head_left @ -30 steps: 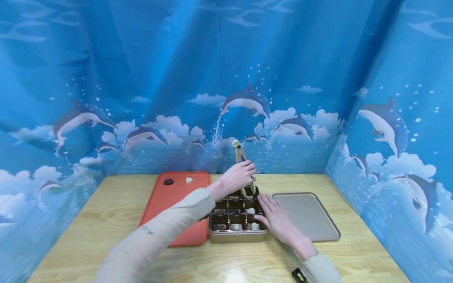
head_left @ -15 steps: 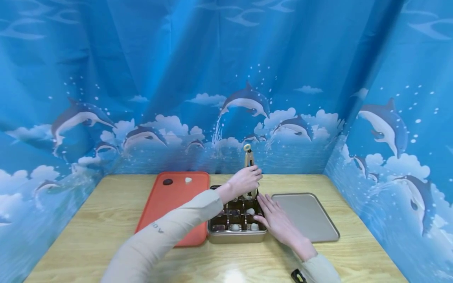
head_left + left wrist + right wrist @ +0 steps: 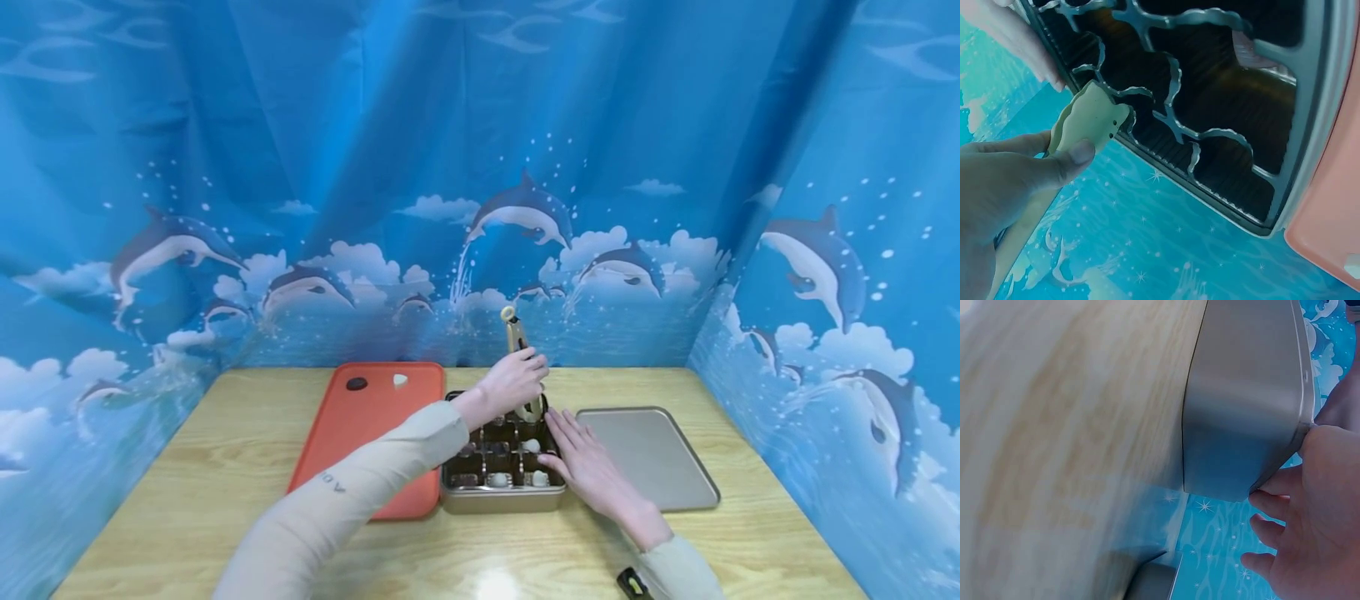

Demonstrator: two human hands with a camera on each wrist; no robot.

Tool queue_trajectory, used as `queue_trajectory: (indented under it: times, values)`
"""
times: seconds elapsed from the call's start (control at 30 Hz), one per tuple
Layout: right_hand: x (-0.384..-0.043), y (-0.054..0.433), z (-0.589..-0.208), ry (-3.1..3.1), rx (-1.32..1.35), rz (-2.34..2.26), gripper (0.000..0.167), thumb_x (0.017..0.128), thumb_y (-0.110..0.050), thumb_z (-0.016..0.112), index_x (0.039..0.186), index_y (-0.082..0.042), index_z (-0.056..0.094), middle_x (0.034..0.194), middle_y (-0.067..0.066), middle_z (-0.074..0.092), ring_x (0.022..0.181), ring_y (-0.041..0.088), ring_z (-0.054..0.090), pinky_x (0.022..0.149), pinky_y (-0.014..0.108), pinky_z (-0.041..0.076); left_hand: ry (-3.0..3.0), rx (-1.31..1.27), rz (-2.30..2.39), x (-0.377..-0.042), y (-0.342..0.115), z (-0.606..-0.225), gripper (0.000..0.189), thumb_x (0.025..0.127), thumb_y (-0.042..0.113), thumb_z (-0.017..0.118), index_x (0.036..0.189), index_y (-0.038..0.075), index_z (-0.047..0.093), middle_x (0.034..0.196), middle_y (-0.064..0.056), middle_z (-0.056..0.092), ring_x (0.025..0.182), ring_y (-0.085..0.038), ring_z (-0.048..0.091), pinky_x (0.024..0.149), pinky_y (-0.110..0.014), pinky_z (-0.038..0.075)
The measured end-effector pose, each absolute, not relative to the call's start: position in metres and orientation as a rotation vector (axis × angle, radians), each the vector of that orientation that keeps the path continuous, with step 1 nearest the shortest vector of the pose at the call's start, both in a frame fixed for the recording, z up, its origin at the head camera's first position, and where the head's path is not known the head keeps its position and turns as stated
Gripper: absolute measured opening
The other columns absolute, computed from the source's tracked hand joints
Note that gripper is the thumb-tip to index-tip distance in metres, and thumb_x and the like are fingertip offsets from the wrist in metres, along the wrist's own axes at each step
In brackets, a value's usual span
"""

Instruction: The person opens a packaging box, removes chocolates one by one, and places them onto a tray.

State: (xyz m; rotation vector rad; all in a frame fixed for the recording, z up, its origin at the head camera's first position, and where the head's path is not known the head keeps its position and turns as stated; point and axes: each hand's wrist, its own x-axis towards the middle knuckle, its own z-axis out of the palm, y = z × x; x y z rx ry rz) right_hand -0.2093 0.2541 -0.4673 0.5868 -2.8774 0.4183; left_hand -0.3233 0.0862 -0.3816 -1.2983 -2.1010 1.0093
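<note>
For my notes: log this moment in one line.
left grip: holds tongs at divided tin | right grip: touches tin's side | red board: dark piece, white piece

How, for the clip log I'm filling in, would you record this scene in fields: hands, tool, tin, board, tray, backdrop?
Left hand: grips the tongs
Right hand: against the tin's right side, fingers extended
Tool: tongs, tips at the tin's far right corner; cannot tell if they hold anything
Tin: open, divided into compartments, white pieces in some
Board: red, left of the tin, bearing a dark piece and a white piece
Tray: grey, right of the tin
Backdrop: blue, printed with dolphins
</note>
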Motion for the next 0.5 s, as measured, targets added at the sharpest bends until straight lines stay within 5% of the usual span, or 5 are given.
queue_trajectory:
  times: [0.5]
  values:
    - [-0.208,0.253,-0.468,-2.865,0.587,0.445,0.069,0.106,-0.039,0.049,0.155,0.006,0.030,0.162,0.020,0.024,0.151,0.041,0.021,0.119,0.059,0.021,-2.153,-1.165,0.412,-0.325,0.014,-0.366,0.037,0.091,0.023,0.075,0.127,0.030,0.071,0.121,0.002,0.065,0.115,-0.019,0.056,0.100,-0.036,0.043]
